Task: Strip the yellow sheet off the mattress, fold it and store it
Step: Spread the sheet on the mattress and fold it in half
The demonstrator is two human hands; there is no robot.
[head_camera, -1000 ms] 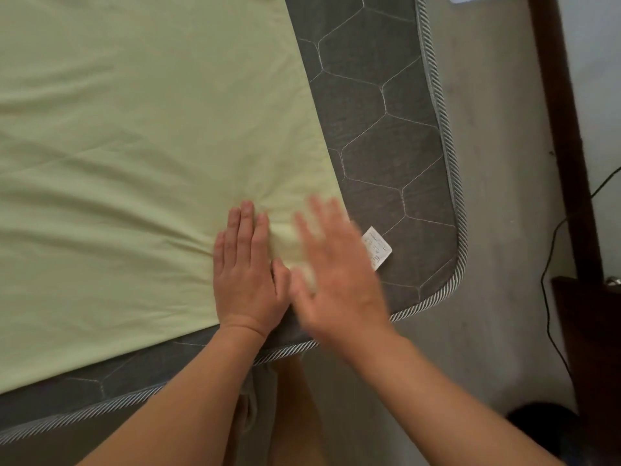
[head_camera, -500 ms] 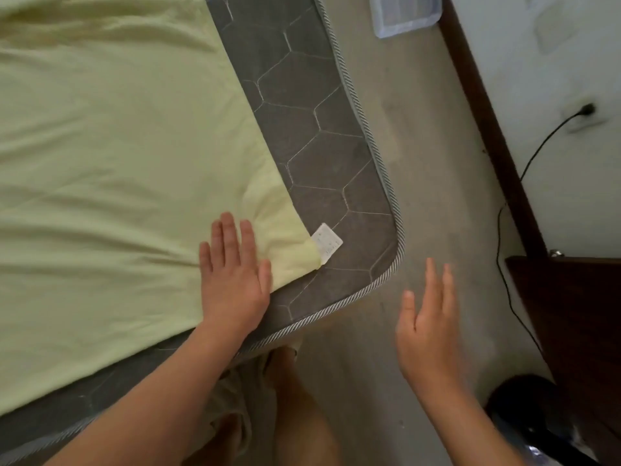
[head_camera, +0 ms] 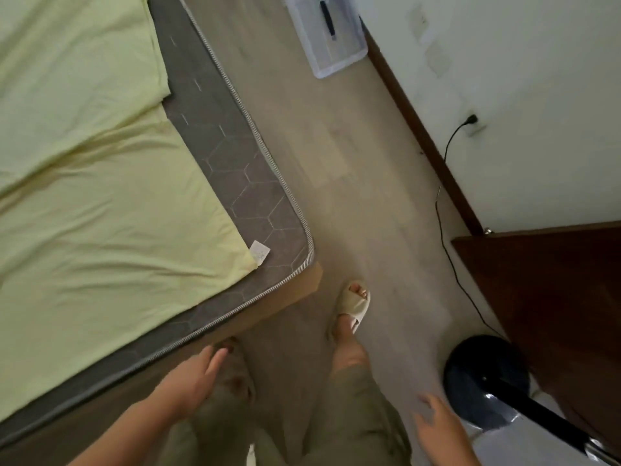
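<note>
- On the mattress (head_camera: 248,193): yellow sheet (head_camera: 100,213) spread flat, partly folded, one doubled layer overlapping at upper left with its edge running across the cloth.
- At the near right corner of the sheet: white tag (head_camera: 259,252) lying on the grey quilted surface, just beside the cloth edge.
- Along the right and near sides: strip of bare mattress exposed, so sheet already off the corners, not tucked.
- Below the mattress edge: left hand (head_camera: 193,381) released, fingers loosely extended, holding nothing, clear of the sheet.
- At lower right, over the floor (head_camera: 353,163): right hand (head_camera: 437,428) released, fingers spread, blurred, holding nothing, well apart from the sheet.
- Handling, judged from the soft creases and shallow wrinkles: light, limp, thin fabric; no stiffness; likely to sag and slide when lifted, not fragile.
- Grip points: near right corner by the tag, plus the matching corner along the near edge; pinch through all layers together to keep the fold aligned.
- Risk: single-layer pinch likely to pull the layers apart and skew the fold.
- Risk: low friction on the quilted surface probable; drag slowly to avoid bunching.
- Near the wall: clear bin (head_camera: 327,35) on the floor; suitability for storage cannot be told.
- Task stage, judged: folding under way, storing not yet done.
</note>
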